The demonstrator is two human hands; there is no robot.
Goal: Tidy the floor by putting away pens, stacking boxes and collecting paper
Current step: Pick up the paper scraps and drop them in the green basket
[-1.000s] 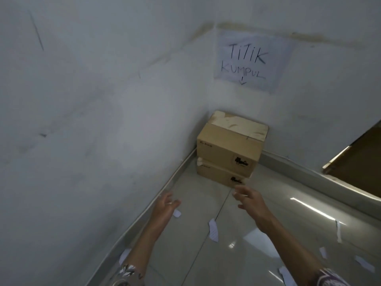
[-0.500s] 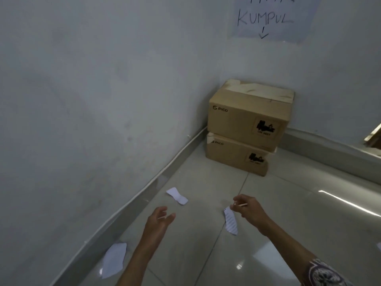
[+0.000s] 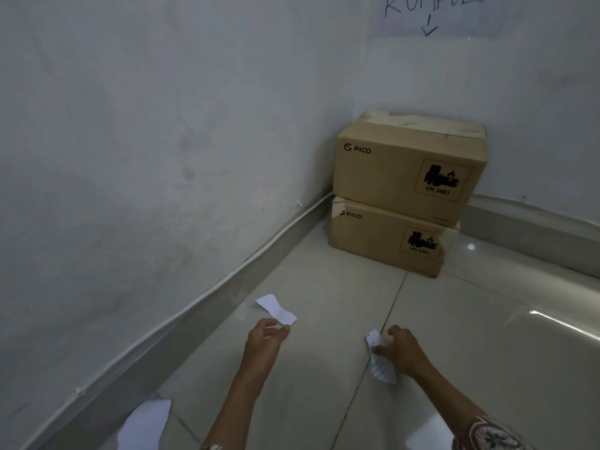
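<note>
From the head view, the left hand [image 3: 263, 342] reaches with loosely bent fingers to the near end of a white paper scrap [image 3: 276, 309], just short of a grip, while the right hand [image 3: 401, 350] pinches a lined paper scrap [image 3: 381, 365] on a tile joint. Open pale tiled floor [image 3: 487, 336] spreads to the right; the skirting [image 3: 194, 319] hems the left, a third paper [image 3: 146, 423] beside it. Two stacked cardboard boxes [image 3: 402, 190] fill the corner under a handwritten wall sign [image 3: 431, 17].
</note>
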